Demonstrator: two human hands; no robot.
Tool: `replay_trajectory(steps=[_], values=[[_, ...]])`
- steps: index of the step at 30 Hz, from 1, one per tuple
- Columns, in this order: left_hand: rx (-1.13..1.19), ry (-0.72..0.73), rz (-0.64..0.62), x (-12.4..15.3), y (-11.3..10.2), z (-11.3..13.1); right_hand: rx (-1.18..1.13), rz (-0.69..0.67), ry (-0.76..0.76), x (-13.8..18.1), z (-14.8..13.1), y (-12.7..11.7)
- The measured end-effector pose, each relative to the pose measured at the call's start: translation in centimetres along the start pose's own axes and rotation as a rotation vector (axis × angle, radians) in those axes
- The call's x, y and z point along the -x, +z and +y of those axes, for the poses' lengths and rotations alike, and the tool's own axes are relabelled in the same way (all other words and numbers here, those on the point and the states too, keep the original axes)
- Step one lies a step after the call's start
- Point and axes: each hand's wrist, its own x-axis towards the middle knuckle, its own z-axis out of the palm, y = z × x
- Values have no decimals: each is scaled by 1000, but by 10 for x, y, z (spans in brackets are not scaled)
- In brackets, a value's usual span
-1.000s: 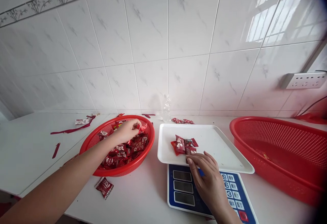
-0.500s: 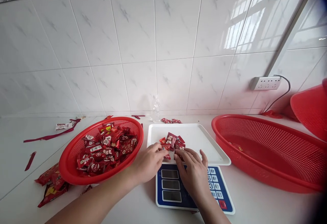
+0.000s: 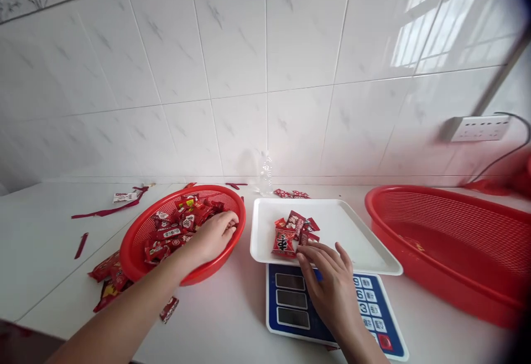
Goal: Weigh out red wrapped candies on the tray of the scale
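Observation:
A round red basket [image 3: 141, 231] left of centre holds several red wrapped candies [image 3: 178, 225]. My left hand [image 3: 215, 235] reaches into its right side, fingers curled down among the candies; what they grip is hidden. A white tray [image 3: 352, 237] sits on a blue digital scale [image 3: 373, 308] and carries a small pile of red candy packets [image 3: 294, 231]. My right hand [image 3: 332, 281] rests at the tray's front edge over the scale, fingers spread, fingertips touching the nearest packet.
A large oval red basket [image 3: 448, 242] stands at the right. Loose candy packets [image 3: 108, 281] lie beside the round basket, with red wrapper strips [image 3: 103, 209] farther left. A small clear bottle [image 3: 266, 173] stands against the tiled wall, and a wall socket [image 3: 481, 128] with a cable is at right.
My left hand has left the tray and gone back into the round basket. One more packet lies at the pile's front. My right hand has stayed at the tray's front edge.

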Motion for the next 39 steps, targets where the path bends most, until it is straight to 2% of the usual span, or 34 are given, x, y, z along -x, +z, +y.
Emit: replay_trajectory(steps=[4,7,9,14,21,26,32,39], values=[[-59,-203,-175,-6,-17,-49,-27,-8,-27,0,2,0],[-94,-304,-338,-8,-15,-71,-36,-12,-26,0,2,1],[-108,-335,-397,-10,-9,-76,-38,-14,-25,0,1,1],[-91,-304,-419,-16,10,-73,-41,-16,-35,1,2,2],[7,-309,-477,-16,1,-75,-56,-16,-30,1,3,1],[166,-341,-436,-15,-9,-76,-66,-10,-23,1,2,1],[452,-437,-273,-16,-16,-74,-78,-20,-17,2,3,1],[699,-532,-73,-21,-11,-78,-85,-32,-10,3,3,1]])
